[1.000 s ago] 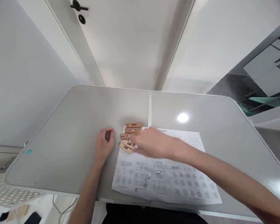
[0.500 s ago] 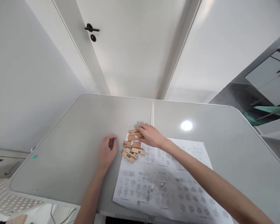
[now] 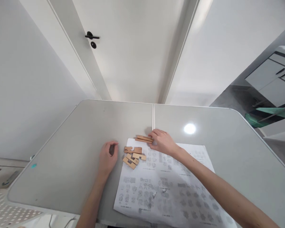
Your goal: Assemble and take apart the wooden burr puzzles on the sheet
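Observation:
My right hand (image 3: 163,141) grips two flat wooden puzzle pieces (image 3: 143,138) by their right ends, with fingers and thumb on either side. The pieces are tipped so their narrow edges show, at the top left corner of the printed sheet. Below them, a notched wooden piece with a dark numeral (image 3: 133,150) lies flat. Several more notched wooden pieces (image 3: 134,159) overlap in a small heap just beneath it. My left hand (image 3: 108,156) rests on the table left of the heap, loosely curled with a gap between thumb and fingers and nothing visible inside.
A large white sheet (image 3: 154,177) printed with rows of small diagrams covers the table's front middle. The grey table (image 3: 85,136) has a seam (image 3: 153,115) down its middle and a bright light reflection at right. Behind stands a white door (image 3: 133,50) with a black handle (image 3: 92,35).
My right hand has moved a little to the right and tipped the two upper pieces from lying flat onto their edges. The left hand and the heap stay put. The view shifts slightly.

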Tool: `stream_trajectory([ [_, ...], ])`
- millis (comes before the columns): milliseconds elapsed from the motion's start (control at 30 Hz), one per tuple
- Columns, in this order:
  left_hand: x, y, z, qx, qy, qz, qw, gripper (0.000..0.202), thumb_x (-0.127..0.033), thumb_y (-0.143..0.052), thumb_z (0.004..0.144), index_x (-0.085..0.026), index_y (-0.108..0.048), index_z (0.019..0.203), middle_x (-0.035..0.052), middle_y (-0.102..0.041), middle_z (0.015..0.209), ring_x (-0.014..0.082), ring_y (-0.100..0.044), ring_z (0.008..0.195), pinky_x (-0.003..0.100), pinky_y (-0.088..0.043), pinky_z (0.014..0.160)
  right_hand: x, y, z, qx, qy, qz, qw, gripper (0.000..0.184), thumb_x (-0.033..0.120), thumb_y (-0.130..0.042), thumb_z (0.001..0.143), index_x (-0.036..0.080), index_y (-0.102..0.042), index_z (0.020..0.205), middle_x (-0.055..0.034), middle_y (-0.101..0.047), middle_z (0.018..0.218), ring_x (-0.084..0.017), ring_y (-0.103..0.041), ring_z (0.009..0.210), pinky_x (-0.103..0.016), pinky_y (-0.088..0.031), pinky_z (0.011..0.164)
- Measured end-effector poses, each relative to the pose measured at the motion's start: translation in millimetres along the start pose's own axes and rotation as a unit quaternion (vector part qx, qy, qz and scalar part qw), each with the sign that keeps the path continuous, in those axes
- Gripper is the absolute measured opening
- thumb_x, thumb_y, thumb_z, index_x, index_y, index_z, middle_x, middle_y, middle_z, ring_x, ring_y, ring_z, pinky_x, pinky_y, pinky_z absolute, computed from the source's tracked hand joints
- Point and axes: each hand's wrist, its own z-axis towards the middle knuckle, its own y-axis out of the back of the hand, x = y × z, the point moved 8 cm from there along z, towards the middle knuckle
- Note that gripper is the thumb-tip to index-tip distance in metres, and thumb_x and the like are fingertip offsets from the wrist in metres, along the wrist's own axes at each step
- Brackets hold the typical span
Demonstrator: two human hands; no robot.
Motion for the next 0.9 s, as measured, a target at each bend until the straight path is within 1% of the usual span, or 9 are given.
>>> stream_trajectory([
  [100,-1,0.4,2,0.000,0.000,0.004,1.000,0.018,-0.035,-0.053,0.098,-0.023,-0.066,0.102,0.0073,-0.072,0.105,0.0251,-0.070,0.100,0.040,-0.054,0.096,-11,-1,-14,-0.011,-0.015,0.004,1.000,0.012,0.020,-0.065,0.099,0.019,-0.073,0.108,-0.0102,-0.073,0.108,-0.025,-0.070,0.097,-0.034,-0.052,0.082],
  [300,-8,2.5,4,0.003,-0.007,0.018,1.000,0.020,-0.036,-0.051,0.099,-0.023,-0.065,0.103,0.0078,-0.073,0.104,0.0254,-0.069,0.099,0.040,-0.055,0.093,-17,-1,-19,-0.051,-0.044,0.040,0.997,0.012,0.020,-0.061,0.104,0.021,-0.073,0.108,-0.0093,-0.074,0.107,-0.024,-0.070,0.096,-0.031,-0.051,0.080],
  [400,-22,1.1,6,0.013,-0.023,0.027,0.999,0.019,-0.035,-0.052,0.099,-0.022,-0.066,0.104,0.0082,-0.072,0.106,0.0264,-0.068,0.102,0.041,-0.055,0.094,-16,3,-19,-0.075,-0.055,0.075,0.993,0.011,0.021,-0.062,0.104,0.021,-0.073,0.104,-0.0077,-0.074,0.101,-0.022,-0.070,0.089,-0.030,-0.050,0.075],
  [500,-52,-10.1,11,0.054,-0.078,0.041,0.995,0.019,-0.033,-0.051,0.101,-0.023,-0.066,0.108,0.0089,-0.072,0.113,0.0276,-0.065,0.113,0.044,-0.052,0.102,-16,11,-26,-0.104,-0.065,0.126,0.984,0.015,0.025,-0.057,0.107,0.021,-0.071,0.102,-0.0060,-0.074,0.098,-0.019,-0.069,0.082,-0.028,-0.052,0.070],
  [633,-87,-43.8,25,0.179,-0.147,0.056,0.971,0.024,-0.029,-0.051,0.102,-0.025,-0.067,0.119,0.0091,-0.072,0.123,0.0294,-0.062,0.120,0.048,-0.047,0.108,-9,33,-46,-0.137,-0.052,0.206,0.967,0.021,0.032,-0.052,0.110,0.021,-0.070,0.105,-0.0051,-0.073,0.093,-0.018,-0.070,0.081,-0.027,-0.057,0.067],
  [667,-90,-51.7,29,0.207,-0.147,0.058,0.966,0.025,-0.027,-0.053,0.100,-0.025,-0.068,0.121,0.0094,-0.071,0.126,0.0301,-0.061,0.122,0.049,-0.046,0.110,-7,43,-53,-0.164,-0.049,0.262,0.950,0.020,0.033,-0.055,0.109,0.021,-0.070,0.104,-0.0053,-0.073,0.090,-0.019,-0.069,0.079,-0.029,-0.057,0.066],
  [733,-95,-63.0,40,0.239,-0.152,0.055,0.957,0.031,-0.021,-0.056,0.094,-0.025,-0.069,0.122,0.0095,-0.071,0.128,0.0300,-0.061,0.123,0.049,-0.047,0.109,-1,61,-66,-0.206,-0.039,0.337,0.918,0.018,0.035,-0.060,0.107,0.022,-0.071,0.101,-0.0051,-0.073,0.090,-0.019,-0.067,0.075,-0.031,-0.058,0.066],
  [800,-98,-70.2,50,0.259,-0.157,0.049,0.952,0.032,-0.020,-0.059,0.091,-0.025,-0.071,0.121,0.0098,-0.071,0.126,0.0292,-0.064,0.120,0.046,-0.051,0.104,7,80,-78,-0.243,-0.026,0.363,0.899,0.016,0.033,-0.062,0.105,0.022,-0.071,0.100,-0.0055,-0.073,0.090,-0.019,-0.064,0.072,-0.032,-0.057,0.064],
  [900,-99,-77.3,61,0.290,-0.160,0.042,0.943,0.022,-0.032,-0.065,0.091,-0.025,-0.075,0.110,0.0098,-0.074,0.114,0.0299,-0.067,0.110,0.044,-0.053,0.097,19,104,-93,-0.285,0.014,0.366,0.886,0.009,0.026,-0.062,0.105,0.023,-0.071,0.105,-0.0056,-0.072,0.093,-0.018,-0.064,0.073,-0.034,-0.057,0.066],
])
